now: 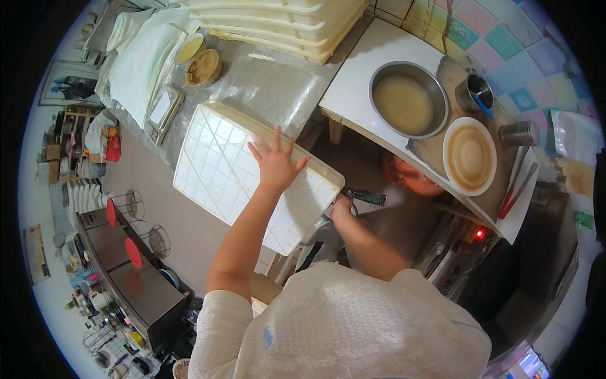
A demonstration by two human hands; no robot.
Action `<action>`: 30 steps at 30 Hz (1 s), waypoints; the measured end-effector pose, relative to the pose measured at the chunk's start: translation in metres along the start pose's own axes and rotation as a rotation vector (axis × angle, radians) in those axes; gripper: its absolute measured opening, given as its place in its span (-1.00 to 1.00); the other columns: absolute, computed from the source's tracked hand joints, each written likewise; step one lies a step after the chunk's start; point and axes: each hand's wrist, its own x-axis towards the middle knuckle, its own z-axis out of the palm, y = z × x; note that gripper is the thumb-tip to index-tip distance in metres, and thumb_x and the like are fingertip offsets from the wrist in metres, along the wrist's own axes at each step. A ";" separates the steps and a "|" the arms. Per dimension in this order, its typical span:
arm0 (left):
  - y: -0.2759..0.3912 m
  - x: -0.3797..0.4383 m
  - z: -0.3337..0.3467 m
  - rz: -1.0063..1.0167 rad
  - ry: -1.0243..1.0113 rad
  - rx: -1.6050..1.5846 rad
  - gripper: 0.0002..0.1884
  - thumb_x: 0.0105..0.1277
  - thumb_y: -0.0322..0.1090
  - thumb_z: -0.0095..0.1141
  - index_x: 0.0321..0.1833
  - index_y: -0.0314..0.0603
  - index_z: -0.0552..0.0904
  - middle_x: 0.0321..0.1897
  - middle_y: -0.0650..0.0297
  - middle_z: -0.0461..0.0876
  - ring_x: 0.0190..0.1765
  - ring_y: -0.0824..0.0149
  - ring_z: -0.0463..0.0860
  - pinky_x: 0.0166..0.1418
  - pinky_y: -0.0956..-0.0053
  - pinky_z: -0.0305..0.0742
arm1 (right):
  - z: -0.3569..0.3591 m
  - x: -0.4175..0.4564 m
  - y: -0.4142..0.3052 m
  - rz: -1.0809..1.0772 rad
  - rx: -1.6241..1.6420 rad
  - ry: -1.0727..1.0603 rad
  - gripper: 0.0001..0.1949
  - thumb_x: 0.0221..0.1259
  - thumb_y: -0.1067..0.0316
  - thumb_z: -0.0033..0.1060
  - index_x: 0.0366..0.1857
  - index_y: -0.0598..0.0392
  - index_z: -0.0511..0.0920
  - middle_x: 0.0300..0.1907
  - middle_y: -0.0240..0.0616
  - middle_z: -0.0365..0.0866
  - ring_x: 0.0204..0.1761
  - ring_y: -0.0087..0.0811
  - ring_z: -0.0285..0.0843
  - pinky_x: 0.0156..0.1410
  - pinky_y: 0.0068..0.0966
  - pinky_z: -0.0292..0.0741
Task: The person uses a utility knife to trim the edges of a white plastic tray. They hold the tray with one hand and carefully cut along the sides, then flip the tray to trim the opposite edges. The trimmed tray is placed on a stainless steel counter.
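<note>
A shallow white plastic tray (227, 161) is tilted, its ribbed face towards me, at the edge of the metal-topped table. Across its upper long side my left hand (277, 163) is spread, slightly blurred, fingers apart. My right hand (342, 208) is at the tray's lower right corner; its fingers are mostly hidden, so what it grips cannot be told. A worn black cylindrical handle (367, 196) sticks out beside it. Above the tray stand a bowl of brown contents (203, 67), a bowl of yellow contents (190, 48) and a small scale (165, 113).
Stacked cream trays (284, 28) stand on the metal-topped table (265, 85) near white cloths (142, 61). Right, a white table holds a metal basin of cloudy liquid (405, 102), a stained plate (470, 156), a metal cup (473, 92) and red-handled tongs (513, 192). Below is a red container (412, 175).
</note>
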 end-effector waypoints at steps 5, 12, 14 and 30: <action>0.021 0.025 0.014 0.326 -0.273 0.068 -0.45 0.28 0.26 0.02 -0.03 -0.05 0.73 0.13 0.07 0.56 0.33 -0.03 0.36 0.51 -0.20 -0.13 | 0.013 0.003 0.000 -0.008 -0.040 0.157 -0.65 0.02 0.38 0.45 -0.10 0.23 0.60 -0.12 -0.24 0.68 -0.24 -0.33 0.63 -0.16 -0.34 0.55; 0.025 0.061 0.022 0.514 -0.862 0.200 -0.43 0.33 0.28 -0.09 -0.17 -0.05 0.78 -0.19 0.08 0.75 0.06 0.06 0.67 0.42 0.06 0.21 | -0.005 0.018 0.016 -0.226 -0.495 -0.015 -0.54 0.14 0.36 0.34 0.12 0.24 0.47 0.14 -0.20 0.54 0.08 -0.35 0.50 0.21 -0.43 0.41; 0.022 0.056 0.016 0.498 -0.910 0.128 -0.43 0.33 0.29 -0.09 -0.19 -0.04 0.78 -0.22 0.06 0.74 0.01 0.02 0.68 0.29 0.08 0.36 | -0.013 0.013 0.012 -0.322 -0.867 -0.054 -0.57 0.15 0.34 0.34 0.11 0.23 0.51 0.15 -0.20 0.55 0.10 -0.36 0.49 0.23 -0.43 0.39; -0.020 -0.102 -0.144 -0.203 -0.159 -0.349 -0.55 0.46 0.08 -0.07 -0.36 -0.19 0.57 -0.58 -0.06 0.59 -0.43 -0.17 0.60 -0.33 0.01 0.48 | 0.082 -0.219 -0.182 -1.261 -0.471 -0.829 -0.67 0.18 0.40 0.28 0.04 0.20 0.59 -0.11 -0.16 0.61 -0.17 -0.40 0.57 -0.03 -0.51 0.50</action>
